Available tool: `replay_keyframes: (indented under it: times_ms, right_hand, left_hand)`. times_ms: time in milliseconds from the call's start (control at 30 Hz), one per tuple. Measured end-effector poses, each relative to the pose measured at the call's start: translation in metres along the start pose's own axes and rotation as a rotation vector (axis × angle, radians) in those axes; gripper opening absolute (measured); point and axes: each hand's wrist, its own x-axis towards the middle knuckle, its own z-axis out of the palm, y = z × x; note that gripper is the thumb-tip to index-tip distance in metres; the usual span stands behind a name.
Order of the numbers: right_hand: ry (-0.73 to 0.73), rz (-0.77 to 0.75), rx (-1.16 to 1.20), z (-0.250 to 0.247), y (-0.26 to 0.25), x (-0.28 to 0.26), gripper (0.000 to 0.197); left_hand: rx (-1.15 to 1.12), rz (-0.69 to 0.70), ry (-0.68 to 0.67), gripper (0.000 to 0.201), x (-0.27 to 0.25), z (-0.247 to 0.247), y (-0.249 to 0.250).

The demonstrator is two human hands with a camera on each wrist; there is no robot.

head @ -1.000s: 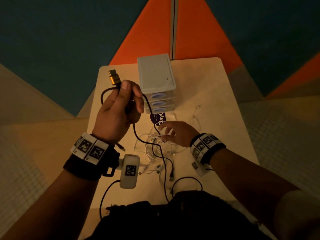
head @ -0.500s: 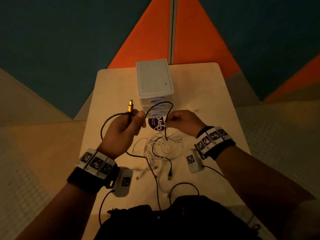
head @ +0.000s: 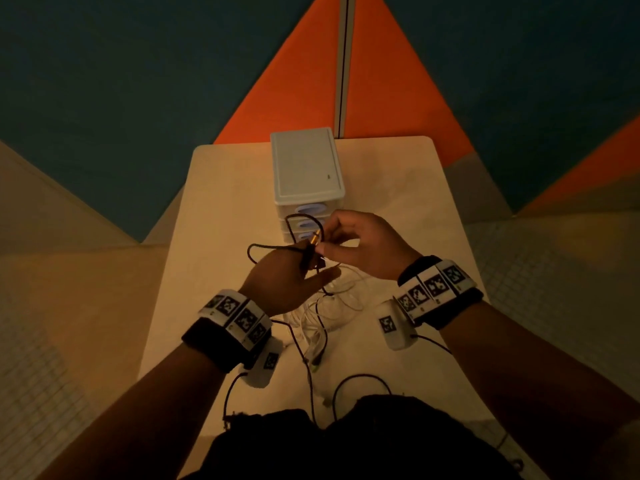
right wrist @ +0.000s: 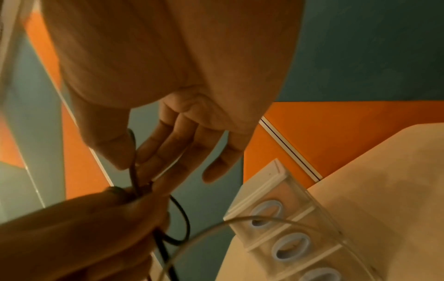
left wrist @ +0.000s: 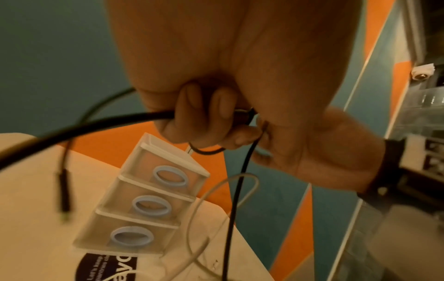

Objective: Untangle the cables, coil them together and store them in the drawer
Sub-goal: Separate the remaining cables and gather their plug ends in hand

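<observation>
Above the table, my left hand (head: 291, 271) grips a black cable (head: 266, 247) near its gold plug (head: 314, 236); curled fingers (left wrist: 190, 110) wrap the cord in the left wrist view. My right hand (head: 356, 244) meets it, thumb and forefinger pinching the same black cable (right wrist: 133, 167), other fingers (right wrist: 216, 167) loosely extended. The cable loops in front of a small white three-drawer unit (head: 304, 174), drawers closed, with blue ring handles (left wrist: 170, 175). White cables (head: 332, 306) lie tangled on the table under my hands, and one white loop (left wrist: 216, 190) hangs up.
The light wooden table (head: 225, 202) has rounded corners and drop-offs on all sides. A dark round sticker (left wrist: 108, 268) sits in front of the drawer unit. A loose end of black cable (head: 360, 382) lies near the front edge. Teal and orange walls stand behind.
My left hand lowered and moved right with the plug end. My right hand rose from the white tangle, took hold of the black cable, and now meets the left hand.
</observation>
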Motion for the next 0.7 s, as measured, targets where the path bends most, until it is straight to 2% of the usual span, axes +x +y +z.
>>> replay_keyframes:
  times_ms: [67,167,267,333,467,600,700]
  right_hand:
    - [-0.022,-0.017,0.055,0.0,-0.003,-0.001,0.011]
    - [0.06,-0.038,0.176,0.0,0.003,-0.006,0.02]
    - [0.078,0.062,0.211,0.005,0.018,-0.013,0.038]
    - [-0.011,0.146,0.094,0.015,0.035,-0.018,0.038]
    - [-0.137,0.139,-0.236,0.037,0.07,-0.026,0.012]
    - [-0.17,0.246,-0.405,0.035,0.086,-0.03,0.014]
    - [-0.223,0.328,-0.548,0.027,0.087,-0.031,0.015]
  left_hand:
    - [-0.021,-0.024,0.012,0.032,0.006,0.001,0.003]
    - [-0.036,-0.077,0.016,0.034,0.01,-0.003,0.006]
    - [-0.147,-0.118,0.089,0.036,0.008,-0.01,0.006]
    - [-0.274,-0.129,0.174,0.034,0.008,-0.014,0.003]
    - [-0.406,-0.131,0.342,0.037,0.008,-0.024,0.002]
    - [-0.511,-0.135,0.491,0.041,0.005,-0.041,0.009]
    - [-0.663,-0.147,0.549,0.031,0.0,-0.054,0.016]
